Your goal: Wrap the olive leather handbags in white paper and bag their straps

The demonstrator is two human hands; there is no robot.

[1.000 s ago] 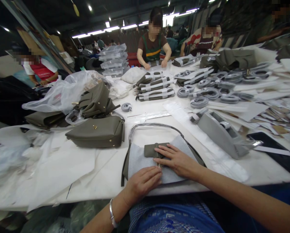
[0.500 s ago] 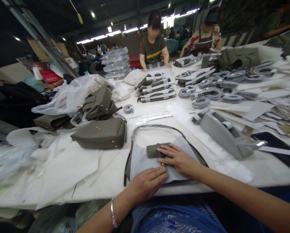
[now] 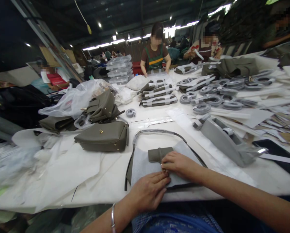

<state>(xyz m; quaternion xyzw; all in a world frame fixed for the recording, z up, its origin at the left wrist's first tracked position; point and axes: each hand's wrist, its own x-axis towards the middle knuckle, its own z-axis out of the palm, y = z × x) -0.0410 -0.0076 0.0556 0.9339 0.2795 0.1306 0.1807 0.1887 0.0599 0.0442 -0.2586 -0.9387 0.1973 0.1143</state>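
A dark olive handbag (image 3: 129, 173) lies on the table in front of me, its strap (image 3: 156, 131) arched away from me and partly wrapped in clear film. A pale grey sheet (image 3: 142, 163) covers its front, leaving the olive flap tab (image 3: 159, 154) bare. With curled fingers, my right hand (image 3: 180, 165) pinches at the small gold clasp (image 3: 164, 170) below the tab; the fingers hide much of it. My left hand (image 3: 148, 189) rests on the sheet's near edge, fingers stretched out and their tips close to the clasp.
Another olive handbag (image 3: 103, 136) stands to the left, beside crumpled plastic (image 3: 69, 100). A grey tape dispenser (image 3: 227, 142) is at my right. Wrapped straps (image 3: 214, 100) and wrapped bags (image 3: 159, 100) lie farther back. Co-workers sit or stand across the table.
My right hand has drawn toward me from the tab to the clasp, and its spread fingers have curled into a pinch. My left hand stays almost in place. The view has tilted slightly.
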